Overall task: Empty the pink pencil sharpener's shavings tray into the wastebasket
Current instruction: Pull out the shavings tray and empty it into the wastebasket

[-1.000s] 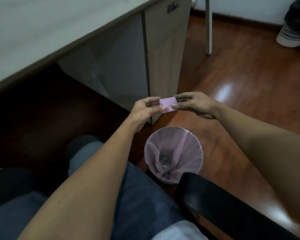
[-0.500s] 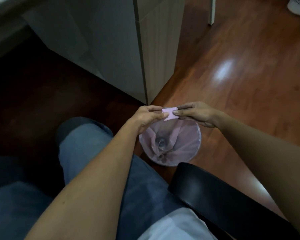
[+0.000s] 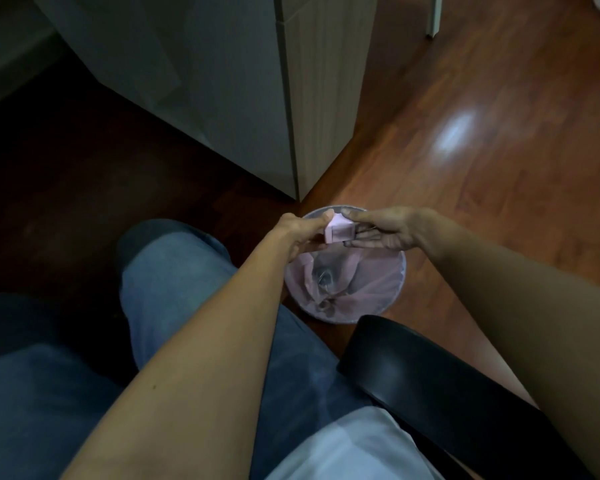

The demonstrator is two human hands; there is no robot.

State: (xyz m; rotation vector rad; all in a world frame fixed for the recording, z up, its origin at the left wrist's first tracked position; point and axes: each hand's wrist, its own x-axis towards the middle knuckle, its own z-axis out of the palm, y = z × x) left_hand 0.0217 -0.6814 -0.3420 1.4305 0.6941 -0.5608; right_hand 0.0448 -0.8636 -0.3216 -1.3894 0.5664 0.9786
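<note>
Fingertips of the left hand (image 3: 298, 228) and the right hand (image 3: 385, 230) pinch opposite ends of the pink sharpener (image 3: 340, 233), held right over the far rim of the wastebasket (image 3: 394, 294). The tray looks partly drawn out, though the blur leaves that unsure, and no shavings can be seen falling, so by my reading the tipping is not yet done. Around them sit the cabinet (image 3: 319, 98), a chair armrest (image 3: 430, 375) and the person's knee (image 3: 174, 265), none blocking the open bin.
</note>
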